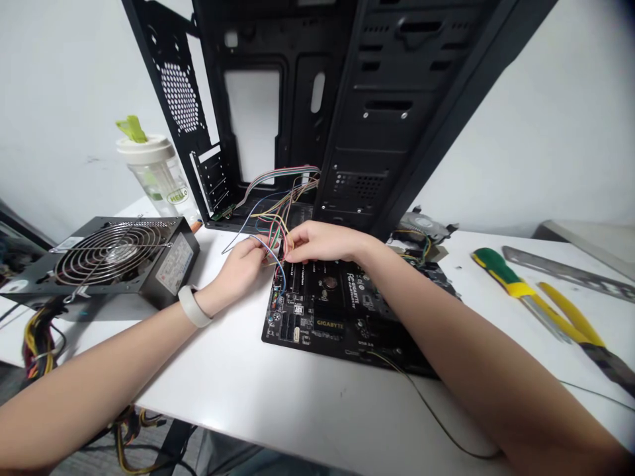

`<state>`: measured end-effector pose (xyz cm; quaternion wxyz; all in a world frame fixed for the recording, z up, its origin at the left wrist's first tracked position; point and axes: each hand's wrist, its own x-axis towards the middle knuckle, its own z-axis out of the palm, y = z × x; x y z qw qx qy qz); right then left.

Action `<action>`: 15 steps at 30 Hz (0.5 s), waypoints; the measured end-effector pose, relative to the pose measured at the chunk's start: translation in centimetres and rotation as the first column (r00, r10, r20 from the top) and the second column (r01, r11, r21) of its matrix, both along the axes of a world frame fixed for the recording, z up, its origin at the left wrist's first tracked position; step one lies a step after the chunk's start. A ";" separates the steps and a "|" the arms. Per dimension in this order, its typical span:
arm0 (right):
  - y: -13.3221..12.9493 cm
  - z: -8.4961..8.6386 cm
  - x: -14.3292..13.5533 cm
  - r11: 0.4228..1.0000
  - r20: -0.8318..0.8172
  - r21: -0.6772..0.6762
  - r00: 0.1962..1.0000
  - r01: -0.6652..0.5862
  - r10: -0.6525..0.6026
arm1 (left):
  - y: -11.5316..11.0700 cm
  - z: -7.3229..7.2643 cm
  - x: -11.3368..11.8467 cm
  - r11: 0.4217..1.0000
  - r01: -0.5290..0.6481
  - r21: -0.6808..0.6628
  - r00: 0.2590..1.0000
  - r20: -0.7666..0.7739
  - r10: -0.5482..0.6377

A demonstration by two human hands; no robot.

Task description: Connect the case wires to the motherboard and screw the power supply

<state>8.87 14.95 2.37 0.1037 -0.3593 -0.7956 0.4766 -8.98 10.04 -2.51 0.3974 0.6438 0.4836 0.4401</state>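
Motherboard (342,304): lies flat on a white desk (297,390), in front of a black computer case (380,139). Its lower left corner is in plain view; the right forearm covers part of its right side. The lettering "GIGABYTE" is legible on it.

Wires (285,225): a loose bunch in several colours, running from the case to the board's left edge, where both hands are located. A blue wire loops down along that edge.

Right hand (322,241): above the upper left part of the board. Thumb and forefinger are pinched together on the wires; the exact plug or strand is hidden.

Left hand (243,268): just outside the board's left edge, fingers bent and close together against the wires. Whether they grip a strand cannot be told. A pale band (194,306) is on the wrist.

Case: upright and open towards the viewer. A flat ribbon of wires (282,173) runs across its lower inside.

Left side: a power supply (119,258) with a round fan grille; behind it, a clear cup (151,158) with a white lid.

Right side: a green and yellow screwdriver (501,272), yellow-handled pliers (570,314) beside it, and a metal strip (570,270) beyond them.
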 end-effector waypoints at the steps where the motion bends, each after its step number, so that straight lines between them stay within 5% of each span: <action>1: 0.0 0.1 0.1 1.000 0.000 -0.001 1.000 -0.008 0.008 | 0.0 0.1 0.1 1.000 0.009 -0.004 1.000 -0.003 -0.009; 10: 0.9 0.2 1.0 0.994 -0.022 0.060 0.995 -0.093 0.095 | -0.4 0.9 0.6 0.999 0.036 -0.035 0.999 -0.013 -0.037; 15: 0.6 0.0 0.8 0.990 0.057 0.037 0.990 -0.134 0.132 | 0.0 0.4 0.2 0.996 0.058 0.065 0.996 -0.066 -0.054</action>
